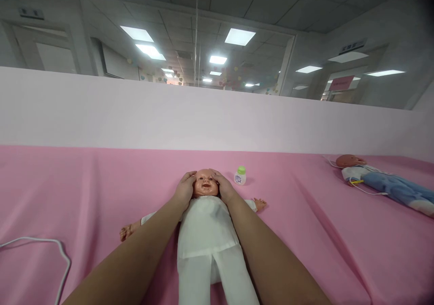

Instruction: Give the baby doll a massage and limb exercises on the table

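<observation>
Both hands — left (185, 188), right (222, 186) — cup doll (205, 185) head, fingers spread, grip soft; judged best: even light pressure, thumbs off eyes. Bottle (240, 175) near.

Doll: baby doll (206, 232), plastic head, open-mouth smile, white top + white trousers.
Pose: flat on back, face up, arms spread out to both sides, legs toward camera.
Place: on pink cloth, approx. centre, head toward pale back wall.
Contact: head cupped on both sides; thumbs seem to rest on forehead, hard to tell.
</observation>
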Demonstrator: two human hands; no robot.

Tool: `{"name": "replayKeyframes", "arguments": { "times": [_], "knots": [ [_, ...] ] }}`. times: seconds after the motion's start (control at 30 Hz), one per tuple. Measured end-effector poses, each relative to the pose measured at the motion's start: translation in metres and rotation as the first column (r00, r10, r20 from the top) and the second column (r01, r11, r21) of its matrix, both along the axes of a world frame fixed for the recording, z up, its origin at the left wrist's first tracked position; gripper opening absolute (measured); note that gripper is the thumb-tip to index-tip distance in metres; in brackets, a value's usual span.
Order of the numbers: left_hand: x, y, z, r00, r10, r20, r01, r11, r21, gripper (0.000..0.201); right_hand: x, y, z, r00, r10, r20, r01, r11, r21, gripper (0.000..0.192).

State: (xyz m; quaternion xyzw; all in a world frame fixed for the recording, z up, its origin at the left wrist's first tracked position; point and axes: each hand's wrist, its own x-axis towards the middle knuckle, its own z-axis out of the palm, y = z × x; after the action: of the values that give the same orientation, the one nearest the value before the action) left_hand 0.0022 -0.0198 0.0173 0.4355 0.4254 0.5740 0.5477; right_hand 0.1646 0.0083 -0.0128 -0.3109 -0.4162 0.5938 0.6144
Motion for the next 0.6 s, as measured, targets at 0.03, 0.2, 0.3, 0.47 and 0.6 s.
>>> {"name": "replayKeyframes", "arguments": {
  "times": [0.03, 0.2, 0.3, 0.47, 0.6],
  "knots": [
    [0.0, 0.0, 0.0, 1.0, 0.002, 0.001, -0.002, 1.0, 0.001, 0.031, 0.0, 0.0, 0.0, 1.0, 0.009, -0.019, -0.009, 1.0, -0.004, 0.051],
    [-0.001, 0.001, -0.002, 1.0, 0.011, 0.007, -0.011, 1.0, 0.011, 0.031, 0.003, -0.005, 0.002, 0.998, 0.052, -0.036, -0.052, 0.999, 0.003, 0.06],
    [-0.001, 0.0, -0.002, 1.0, -0.014, 0.02, 0.013, 0.999, 0.038, 0.032, 0.004, -0.007, 0.003, 0.999, 0.05, 0.004, -0.05, 0.998, 0.025, 0.061],
    [-0.001, -0.005, 0.002, 0.998, -0.05, 0.032, 0.048, 0.997, 0.055, 0.034, 0.004, -0.009, 0.004, 0.997, 0.037, 0.064, -0.04, 0.998, 0.045, 0.056],
    [-0.001, -0.005, 0.002, 0.998, -0.051, 0.033, 0.049, 0.998, 0.049, 0.041, 0.004, -0.012, 0.005, 0.994, 0.03, 0.104, -0.035, 0.998, 0.052, 0.054]
  ]
}}
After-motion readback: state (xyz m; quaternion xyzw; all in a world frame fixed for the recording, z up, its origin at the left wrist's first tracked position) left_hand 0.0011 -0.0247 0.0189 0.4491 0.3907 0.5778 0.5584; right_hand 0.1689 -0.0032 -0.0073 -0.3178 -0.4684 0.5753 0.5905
